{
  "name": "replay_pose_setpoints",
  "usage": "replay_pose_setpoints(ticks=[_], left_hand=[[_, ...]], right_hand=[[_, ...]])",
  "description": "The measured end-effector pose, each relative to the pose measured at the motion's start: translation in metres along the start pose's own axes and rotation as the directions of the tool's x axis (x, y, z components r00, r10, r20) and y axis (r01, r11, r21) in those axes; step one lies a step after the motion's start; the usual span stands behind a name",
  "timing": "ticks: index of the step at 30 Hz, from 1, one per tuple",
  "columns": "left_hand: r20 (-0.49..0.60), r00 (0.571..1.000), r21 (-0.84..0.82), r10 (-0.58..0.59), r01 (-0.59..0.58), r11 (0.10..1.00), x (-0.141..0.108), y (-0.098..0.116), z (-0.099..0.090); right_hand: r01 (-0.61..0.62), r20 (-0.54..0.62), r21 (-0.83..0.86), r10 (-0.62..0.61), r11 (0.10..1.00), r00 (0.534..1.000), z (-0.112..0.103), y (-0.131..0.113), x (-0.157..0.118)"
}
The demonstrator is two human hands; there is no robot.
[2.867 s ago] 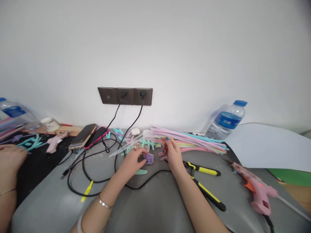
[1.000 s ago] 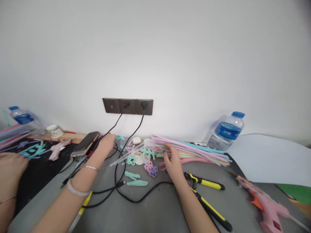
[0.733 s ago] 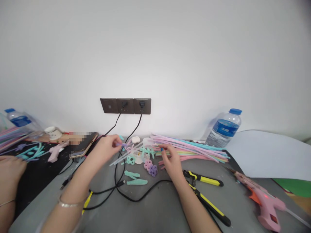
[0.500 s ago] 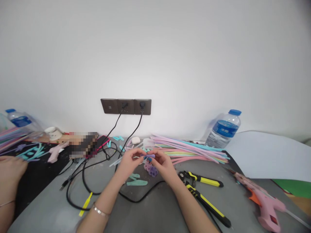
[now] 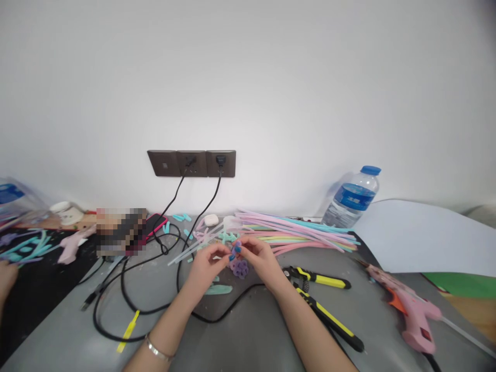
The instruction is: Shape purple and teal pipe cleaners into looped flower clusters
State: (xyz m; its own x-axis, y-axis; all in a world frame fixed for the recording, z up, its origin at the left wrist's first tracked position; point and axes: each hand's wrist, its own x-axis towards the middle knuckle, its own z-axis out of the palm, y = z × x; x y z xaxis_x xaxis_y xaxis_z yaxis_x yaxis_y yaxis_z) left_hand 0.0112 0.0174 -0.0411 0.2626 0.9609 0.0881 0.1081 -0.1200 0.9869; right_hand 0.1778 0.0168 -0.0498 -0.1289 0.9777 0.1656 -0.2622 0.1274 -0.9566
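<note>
Over the middle of the grey table, my left hand (image 5: 211, 263) and my right hand (image 5: 260, 257) pinch a small purple piece (image 5: 237, 247) between their fingertips. Blue shows at the nails of both hands. Purple and pink looped flower shapes (image 5: 239, 268) lie just below the fingers. Flat mint-green strips (image 5: 218, 290) are beside my left wrist. A bundle of pastel fuzzy stems (image 5: 298, 232) lies behind my right hand. Exactly how the small piece is bent is too small to tell.
Wire strippers (image 5: 321, 299) with yellow-black handles and a pink glue gun (image 5: 414, 312) lie right. A water bottle (image 5: 352, 199) stands by the wall. Black cables (image 5: 134, 310) loop left of my arms. Another person's hand (image 5: 6, 279) is at the far left, near a second glue gun (image 5: 71, 244).
The small purple piece has turned from lying flat to more upright between my fingertips. The view has shifted slightly. The other person's hand has moved toward the left edge.
</note>
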Motion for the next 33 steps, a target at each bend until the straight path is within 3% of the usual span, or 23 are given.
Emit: replay_pose_setpoints(ticks=[10, 24, 29, 33], left_hand=[[0.066, 0.993, -0.114, -0.101, 0.108, 0.988, -0.009, 0.01, 0.01], [0.18, 0.963, -0.142, -0.201, 0.227, 0.963, -0.015, 0.016, 0.011], [0.212, 0.956, -0.343, -0.201, 0.265, 0.901, -0.018, 0.018, 0.013], [0.17, 0.969, -0.529, -0.177, 0.241, 0.814, -0.017, 0.02, 0.016]], right_hand=[[-0.139, 0.044, 0.137, 0.134, 0.981, 0.99, 0.002, -0.008, -0.005], [-0.199, 0.173, 0.194, 0.166, 0.961, 0.971, 0.004, -0.016, -0.009], [-0.252, 0.201, 0.281, 0.2, 0.926, 0.959, -0.002, -0.015, -0.011], [-0.271, 0.246, 0.332, 0.194, 0.904, 0.95, -0.003, -0.018, -0.012]])
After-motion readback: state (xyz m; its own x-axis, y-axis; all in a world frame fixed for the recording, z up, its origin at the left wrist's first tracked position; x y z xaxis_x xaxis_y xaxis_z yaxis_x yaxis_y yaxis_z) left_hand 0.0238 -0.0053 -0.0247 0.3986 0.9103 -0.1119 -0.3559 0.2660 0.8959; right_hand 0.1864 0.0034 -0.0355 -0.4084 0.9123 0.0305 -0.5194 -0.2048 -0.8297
